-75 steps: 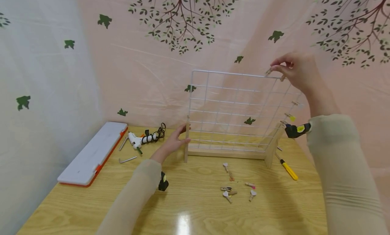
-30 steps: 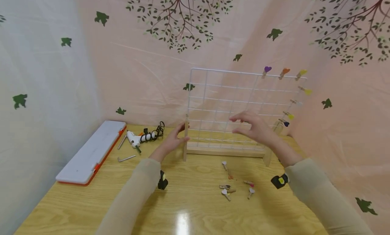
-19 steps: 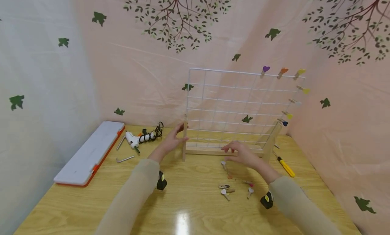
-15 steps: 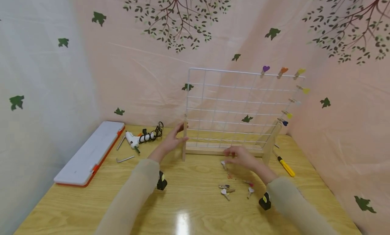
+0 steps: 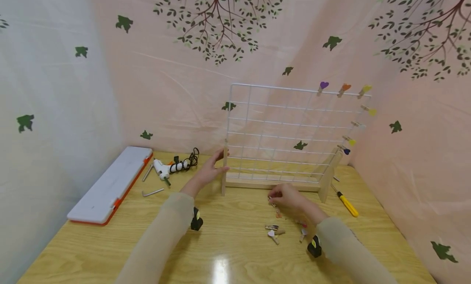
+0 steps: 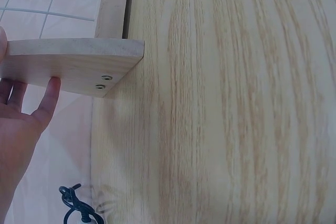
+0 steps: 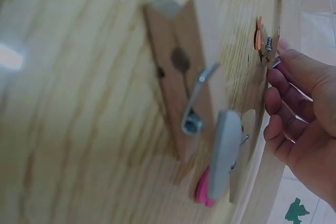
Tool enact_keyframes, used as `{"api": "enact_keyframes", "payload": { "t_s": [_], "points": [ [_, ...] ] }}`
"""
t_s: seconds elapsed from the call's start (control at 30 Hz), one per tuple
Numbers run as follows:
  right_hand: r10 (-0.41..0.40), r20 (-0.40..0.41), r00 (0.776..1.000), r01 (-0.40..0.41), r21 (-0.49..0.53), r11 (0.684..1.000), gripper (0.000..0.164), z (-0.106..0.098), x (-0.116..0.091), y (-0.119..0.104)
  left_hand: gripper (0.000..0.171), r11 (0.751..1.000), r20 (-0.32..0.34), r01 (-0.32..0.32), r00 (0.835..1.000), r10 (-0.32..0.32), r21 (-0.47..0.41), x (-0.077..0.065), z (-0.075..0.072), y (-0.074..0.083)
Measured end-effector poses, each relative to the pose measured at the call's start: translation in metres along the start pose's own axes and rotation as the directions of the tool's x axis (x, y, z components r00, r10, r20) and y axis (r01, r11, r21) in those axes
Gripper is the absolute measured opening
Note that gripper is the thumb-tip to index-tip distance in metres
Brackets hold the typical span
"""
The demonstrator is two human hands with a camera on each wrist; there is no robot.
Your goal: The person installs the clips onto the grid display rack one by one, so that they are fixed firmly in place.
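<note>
My left hand [image 5: 206, 171] grips the wooden side upright [image 5: 223, 184] of a white wire grid rack [image 5: 276, 87]; in the left wrist view its fingers lie against that board [image 6: 73, 64]. Low over the table, my right hand [image 5: 288, 196] pinches a small clothespin [image 5: 270, 198] with a white heart, mostly hidden by the fingertips. Just in front lies an orange-heart clothespin [image 5: 278, 215], seen in the right wrist view beside the thumb. Several more heart clothespins [image 5: 271, 233] lie nearer me. Clothespins with purple [image 5: 324, 85], orange [image 5: 346, 87] and yellow [image 5: 366, 88] hearts sit on the top rail.
More clothespins [image 5: 351, 142] are clipped down the grid's right edge. A yellow-handled screwdriver [image 5: 347, 204] lies right of the rack. To the left are a glue gun [image 5: 162, 168], an L-shaped hex key [image 5: 152, 192] and a flat white case [image 5: 110, 186] with orange edging.
My right hand has left the purple-heart clothespin on the top rail and come down to the table, where its fingers have closed on the white-heart clothespin. My left hand stays on the upright.
</note>
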State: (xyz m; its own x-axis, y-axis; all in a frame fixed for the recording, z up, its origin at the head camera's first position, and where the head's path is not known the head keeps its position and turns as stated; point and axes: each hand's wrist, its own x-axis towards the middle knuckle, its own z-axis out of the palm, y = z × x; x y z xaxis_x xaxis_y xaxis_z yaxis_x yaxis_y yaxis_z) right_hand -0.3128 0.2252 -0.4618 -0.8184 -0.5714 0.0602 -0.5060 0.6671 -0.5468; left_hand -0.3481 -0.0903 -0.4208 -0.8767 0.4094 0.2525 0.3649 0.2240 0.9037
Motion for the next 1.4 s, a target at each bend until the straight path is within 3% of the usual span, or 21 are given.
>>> {"api": "enact_keyframes", "payload": {
  "t_s": [0.07,0.27,0.4,0.5,0.63,0.73,0.87,0.97,1.2,1.33,1.4],
  "points": [
    [-0.001,0.002,1.0,0.001,0.019,1.0,0.017,0.001,0.0,0.001,0.07,1.0,-0.007,-0.01,1.0,0.01,0.004,0.0,0.001,-0.003],
    [-0.011,-0.026,1.0,0.012,0.043,0.999,0.007,0.002,-0.001,0.003,0.067,1.0,0.013,0.016,1.0,-0.016,-0.001,-0.007,0.002,0.015],
    [-0.002,-0.067,0.998,0.007,0.066,0.998,0.005,-0.001,-0.002,-0.001,0.067,1.0,0.026,0.026,0.999,-0.026,0.01,-0.009,0.002,0.02],
    [-0.001,-0.088,0.996,0.011,0.119,0.993,0.004,-0.011,-0.002,-0.011,0.068,1.0,0.029,0.025,0.999,-0.025,0.003,-0.009,0.002,0.019],
    [-0.009,-0.072,0.997,0.025,0.221,0.975,0.016,-0.034,-0.002,-0.031,0.068,1.0,0.028,0.014,1.0,-0.013,-0.017,-0.008,0.002,0.014],
    [-0.066,-0.095,0.993,0.089,0.266,0.96,0.016,-0.054,0.0,-0.046,0.069,1.0,0.015,0.012,1.0,-0.011,-0.022,-0.003,0.002,0.004],
    [-0.206,-0.196,0.959,0.244,0.196,0.95,0.014,-0.086,0.003,-0.068,0.071,1.0,-0.009,0.018,1.0,-0.018,0.011,0.004,0.003,-0.01],
    [-0.257,-0.254,0.933,0.288,0.095,0.953,0.018,-0.112,0.003,-0.085,0.071,1.0,-0.014,0.011,1.0,-0.01,0.024,0.006,0.002,-0.013],
    [-0.255,-0.419,0.872,0.197,-0.177,0.964,0.018,-0.177,0.001,-0.122,0.066,1.0,-0.002,0.002,1.0,-0.002,0.019,-0.002,0.0,0.006],
    [-0.268,-0.532,0.803,0.133,-0.279,0.951,0.014,-0.211,0.003,-0.144,0.064,0.999,0.008,0.024,1.0,-0.024,0.027,-0.006,-0.001,0.017],
    [-0.295,-0.582,0.758,0.115,-0.326,0.938,0.014,-0.226,0.004,-0.153,0.063,0.999,0.011,0.026,1.0,-0.027,0.031,-0.006,-0.001,0.019]
  ]
}}
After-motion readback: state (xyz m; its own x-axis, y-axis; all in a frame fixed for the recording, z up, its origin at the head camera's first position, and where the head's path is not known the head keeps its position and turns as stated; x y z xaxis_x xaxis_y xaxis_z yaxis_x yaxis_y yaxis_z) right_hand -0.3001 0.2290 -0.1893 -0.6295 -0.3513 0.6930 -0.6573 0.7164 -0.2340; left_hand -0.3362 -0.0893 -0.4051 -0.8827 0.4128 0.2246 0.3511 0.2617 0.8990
